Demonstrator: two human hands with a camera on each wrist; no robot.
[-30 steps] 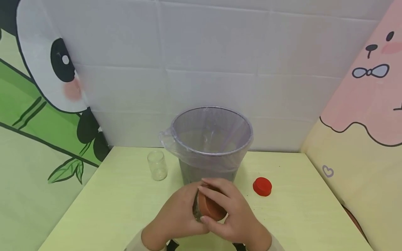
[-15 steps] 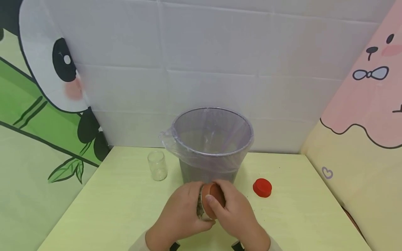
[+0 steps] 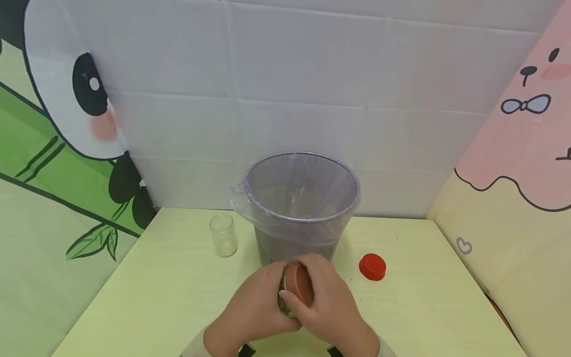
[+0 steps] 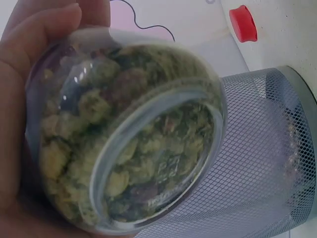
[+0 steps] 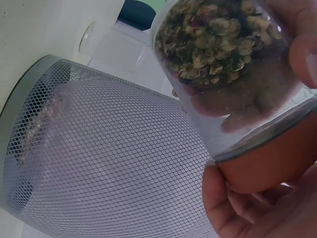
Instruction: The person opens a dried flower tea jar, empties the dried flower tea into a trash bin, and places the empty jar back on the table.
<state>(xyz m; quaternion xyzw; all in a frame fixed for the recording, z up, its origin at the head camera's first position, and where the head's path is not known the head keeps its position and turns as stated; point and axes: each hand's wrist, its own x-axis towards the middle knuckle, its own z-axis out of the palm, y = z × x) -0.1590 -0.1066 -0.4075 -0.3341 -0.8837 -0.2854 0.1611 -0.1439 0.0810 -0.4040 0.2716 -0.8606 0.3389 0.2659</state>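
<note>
In the head view my left hand (image 3: 254,305) wraps round the body of a clear glass jar (image 4: 148,148), tilted on its side with its base toward the left wrist camera. Dried flower buds and leaves partly fill it. My right hand (image 3: 332,302) grips the orange-brown lid (image 3: 298,284), with the thumb on its near side and the fingers over the far side. The right wrist view shows the lid seated on the jar's mouth, and a bare stretch of glass between lid and contents. Both hands are in front of a mesh bin (image 3: 294,243).
A thin clear plastic bag (image 3: 299,229) lines the bin and folds over its rim. To the bin's left stands a clear glass jar (image 3: 224,237) without a lid. A red cap (image 3: 372,267) lies on the table at right, with small dark specks nearby.
My right hand has shifted its grip on the lid, its fingers and thumb moving round the edge. The jar has turned slightly in my hands. Bin, glass jar and red cap stay put.
</note>
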